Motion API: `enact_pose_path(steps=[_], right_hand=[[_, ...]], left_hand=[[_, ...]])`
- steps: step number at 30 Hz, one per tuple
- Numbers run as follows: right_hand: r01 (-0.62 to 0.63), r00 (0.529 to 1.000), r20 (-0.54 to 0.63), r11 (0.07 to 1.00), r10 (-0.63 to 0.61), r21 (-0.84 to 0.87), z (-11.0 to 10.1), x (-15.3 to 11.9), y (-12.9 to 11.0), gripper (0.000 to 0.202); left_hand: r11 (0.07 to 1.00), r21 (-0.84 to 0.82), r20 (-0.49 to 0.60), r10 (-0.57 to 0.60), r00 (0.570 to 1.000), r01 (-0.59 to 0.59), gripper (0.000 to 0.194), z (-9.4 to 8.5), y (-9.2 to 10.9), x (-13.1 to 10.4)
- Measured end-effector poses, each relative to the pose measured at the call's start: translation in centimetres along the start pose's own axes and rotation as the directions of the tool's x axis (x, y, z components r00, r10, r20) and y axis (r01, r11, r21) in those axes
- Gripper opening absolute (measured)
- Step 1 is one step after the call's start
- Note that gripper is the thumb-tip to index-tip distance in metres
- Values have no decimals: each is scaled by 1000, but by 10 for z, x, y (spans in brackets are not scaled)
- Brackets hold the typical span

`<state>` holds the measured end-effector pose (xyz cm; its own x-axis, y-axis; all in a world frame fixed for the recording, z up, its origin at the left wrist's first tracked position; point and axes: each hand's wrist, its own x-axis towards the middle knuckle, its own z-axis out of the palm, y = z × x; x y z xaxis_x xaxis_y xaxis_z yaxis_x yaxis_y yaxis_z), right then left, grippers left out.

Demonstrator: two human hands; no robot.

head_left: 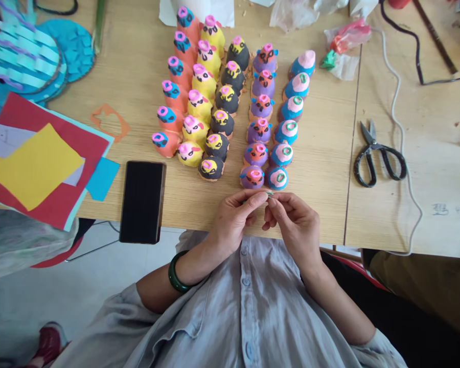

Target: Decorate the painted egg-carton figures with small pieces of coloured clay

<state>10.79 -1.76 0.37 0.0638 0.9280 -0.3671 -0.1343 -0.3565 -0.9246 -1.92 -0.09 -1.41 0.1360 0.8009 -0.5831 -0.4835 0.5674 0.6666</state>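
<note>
Close to the table's front edge, my left hand (234,215) and my right hand (299,224) meet fingertip to fingertip. Between them they pinch a small thin strip of green clay (269,193), mostly covered by the fingers. Just beyond stands a row of blue domed figures (286,132) with pink tops. Green rings sit on most of those tops, while the farthest blue figure (302,63) has a plain pink one. Purple figures (259,130) with orange faces line up beside them. Further left are rows of black figures (222,121), yellow figures (194,128) and orange figures (172,113).
A phone (143,202) overhangs the front edge at left, near stacked coloured paper (42,163). Black-handled scissors (377,153) and a white cable (396,102) lie at right. Plastic-wrapped red and green clay (347,38) is at the back right.
</note>
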Motion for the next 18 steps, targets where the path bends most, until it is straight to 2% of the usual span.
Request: enact_pose_path(steps=[5,8,15,18], right_hand=[[-32,999,13,999,31,24,-4,0,-2,25],[-59,997,45,998,57,31,-7,1,-3,27],[-62,997,53,998,62,-4,-10,1,-7,32],[-54,997,56,998,55,-28,-10,2,-8,34]], left_hand=[[990,125,-10,68,998,-66,25,-4,-3,-1],[966,218,-8,147,989,-142,23,-5,-4,-2],[885,394,49,250,967,-249,16,-5,1,-5],[824,469,75,320,944,-317,14,-5,3,-6]])
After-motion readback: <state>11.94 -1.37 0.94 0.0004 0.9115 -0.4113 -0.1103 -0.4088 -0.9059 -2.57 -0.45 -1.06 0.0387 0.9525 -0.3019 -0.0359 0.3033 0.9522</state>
